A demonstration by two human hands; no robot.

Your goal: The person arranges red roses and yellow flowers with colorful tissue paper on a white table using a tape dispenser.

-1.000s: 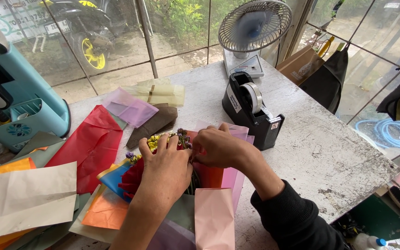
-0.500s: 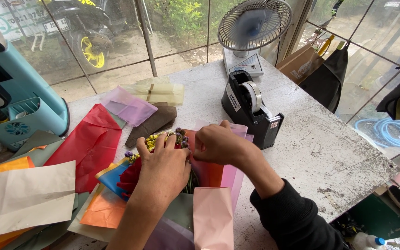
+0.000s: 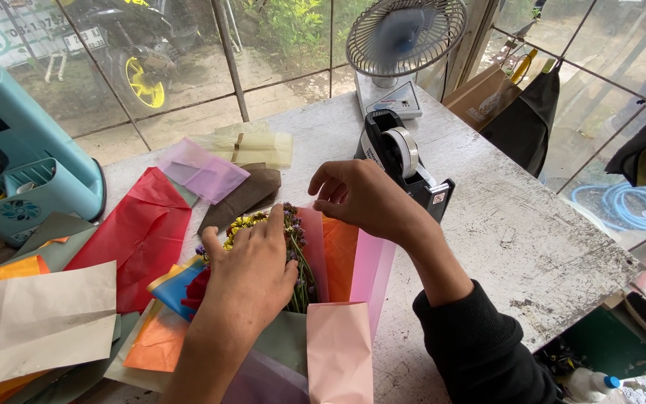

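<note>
My left hand (image 3: 252, 273) presses flat on a small bunch of flowers (image 3: 293, 247) with yellow, purple and red blooms, lying on layered wrapping sheets. My right hand (image 3: 364, 196) hovers above the orange sheet (image 3: 338, 251) and pink sheet (image 3: 371, 269), fingers curled, just in front of the black tape dispenser (image 3: 401, 161). Whether its fingertips pinch a sheet edge or tape is hidden. A peach paper sheet (image 3: 338, 348) lies folded below the flowers.
Loose sheets lie to the left: red (image 3: 140, 232), lilac (image 3: 203, 173), brown (image 3: 241, 196), pale yellow (image 3: 252, 147), cream (image 3: 35, 322). A small fan (image 3: 405, 34) spins at the back. A teal appliance (image 3: 24, 168) stands far left. The table edge (image 3: 600, 292) drops off on the right.
My right hand has lifted off the wrap and shifted slightly toward the tape dispenser. My left hand stays pressed on the flowers.
</note>
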